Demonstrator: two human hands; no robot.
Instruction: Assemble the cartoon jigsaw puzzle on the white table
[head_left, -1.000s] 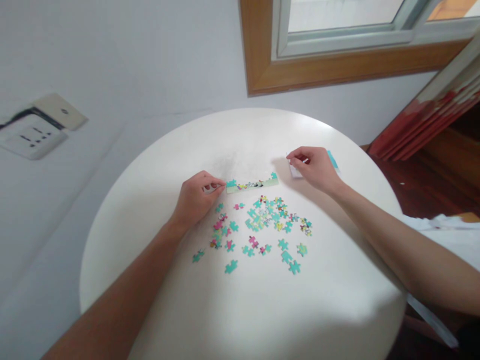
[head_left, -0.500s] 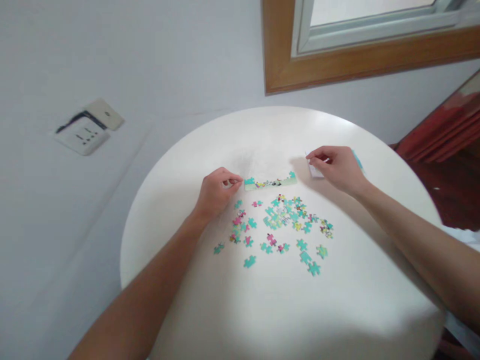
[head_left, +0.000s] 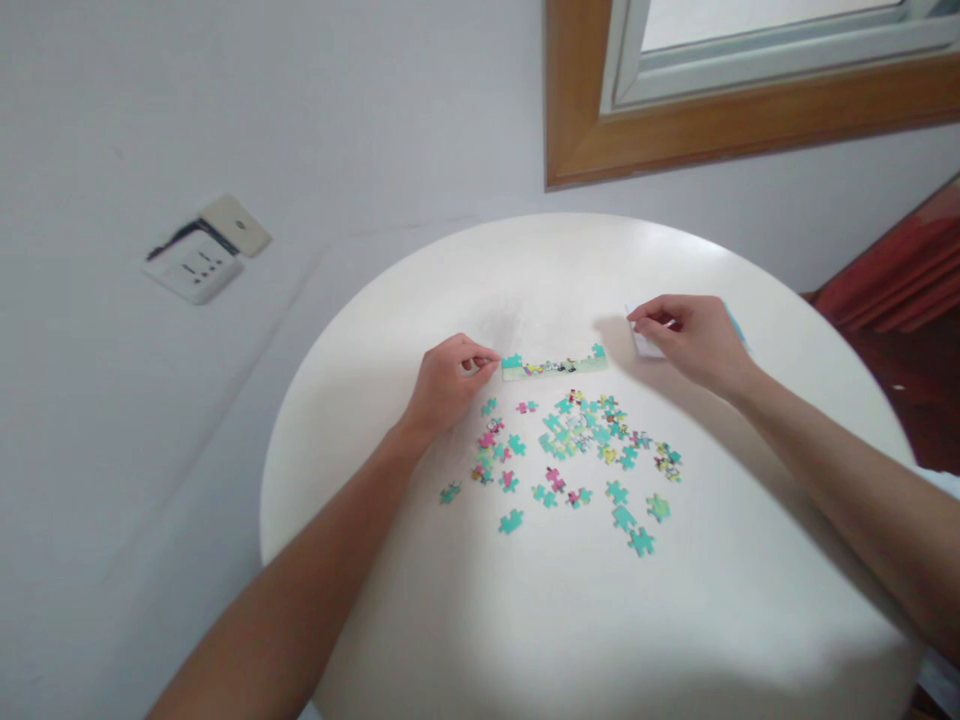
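My left hand (head_left: 454, 385) is closed in a pinch, its fingertips right at the left end of a joined strip of jigsaw puzzle (head_left: 553, 370). Whether a piece sits between those fingertips is too small to tell. The strip is pale green along its near edge, with turquoise pieces rising at both ends. To the right of it, the thumb and forefinger of my right hand (head_left: 694, 338) pinch the left edge of a white card (head_left: 646, 346). Most of the card is hidden under that hand; a blue edge shows behind it. Loose jigsaw pieces (head_left: 581, 430) lie nearer me, between my forearms.
Everything lies on a round white table (head_left: 480, 620). A pale wall with a socket (head_left: 196, 268) borders it at the left and back. Above the far side is a wood-framed window (head_left: 585, 150). Red cloth (head_left: 900, 270) hangs beyond the table at the right.
The whole view has shifted slightly, so things appear farther right. Both hands keep the same pinch and the same place beside the strip and the card.
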